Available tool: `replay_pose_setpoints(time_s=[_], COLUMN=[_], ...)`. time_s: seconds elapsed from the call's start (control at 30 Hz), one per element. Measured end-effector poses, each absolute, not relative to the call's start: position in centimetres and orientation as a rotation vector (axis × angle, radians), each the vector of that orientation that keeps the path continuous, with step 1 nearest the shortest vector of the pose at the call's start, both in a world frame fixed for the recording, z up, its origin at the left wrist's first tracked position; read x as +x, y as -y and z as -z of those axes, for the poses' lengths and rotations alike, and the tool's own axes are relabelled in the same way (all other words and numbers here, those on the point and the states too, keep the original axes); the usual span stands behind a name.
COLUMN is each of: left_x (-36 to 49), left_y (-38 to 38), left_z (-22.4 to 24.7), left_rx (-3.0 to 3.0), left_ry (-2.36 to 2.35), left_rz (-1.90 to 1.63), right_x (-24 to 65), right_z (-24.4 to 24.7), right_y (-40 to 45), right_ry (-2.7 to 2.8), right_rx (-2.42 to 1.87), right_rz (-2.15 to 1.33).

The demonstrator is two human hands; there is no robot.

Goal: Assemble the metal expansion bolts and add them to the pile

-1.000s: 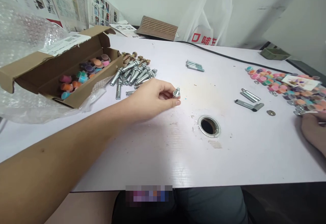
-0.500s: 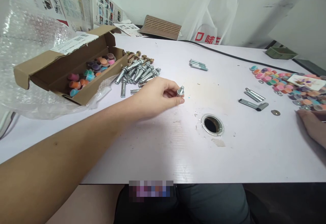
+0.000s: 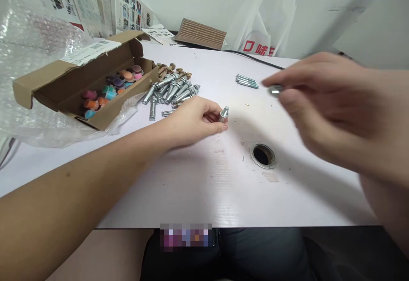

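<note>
My left hand (image 3: 196, 121) is closed round a silver expansion bolt (image 3: 225, 113), standing it on the table with the threaded end up. Thumb and fingers grip its sleeve, most of which is hidden. To the right, my right hand (image 3: 322, 106) is in the air, smeared by motion. Between its thumb and forefinger is a small shiny metal piece (image 3: 275, 90) that looks like a nut, too blurred to be sure. Just behind my left hand lies a pile of expansion bolts (image 3: 175, 89), silver and brass-coloured.
An open cardboard box (image 3: 47, 83) with colourful little pots stands at the left on bubble wrap (image 3: 28, 115). Several long screws (image 3: 247, 81) lie farther back. A round metal-rimmed hole (image 3: 262, 156) opens in the table. Behind are a black cable (image 3: 252, 58) and a plastic bag (image 3: 265, 30).
My right hand has come in from the right edge toward the middle, lifted, now with the small metal piece. It covers the loose sleeves and colourful pots there. My left hand holds the bolt as before.
</note>
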State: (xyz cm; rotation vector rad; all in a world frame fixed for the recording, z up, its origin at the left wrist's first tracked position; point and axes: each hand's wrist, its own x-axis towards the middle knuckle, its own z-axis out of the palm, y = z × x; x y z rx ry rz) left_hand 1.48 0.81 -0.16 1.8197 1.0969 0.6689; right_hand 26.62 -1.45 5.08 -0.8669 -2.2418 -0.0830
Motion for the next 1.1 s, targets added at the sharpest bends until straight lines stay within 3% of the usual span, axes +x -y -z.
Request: replay_pose_setpoints(time_s=[0.27,0.6,1.1], left_x=[1.4,1.5,1.7], left_y=[-1.0,-0.9,-0.4], left_z=[0.3,0.2,-0.6], left_rx=[1.960,1.888,1.870], left_ry=[-1.148,-1.127,-1.155], left_rz=[-0.655,-0.649,-0.656], right_x=[21.8,22.5,22.9], right_z=[-0.4,-0.9,-1.3], right_y=[-0.8,-0.7,-1.3], right_ry=[2.359,2.330,2.358], right_rx=[-0.734,-0.844,-0.933], right_rz=[-0.277,-0.072,-0.127])
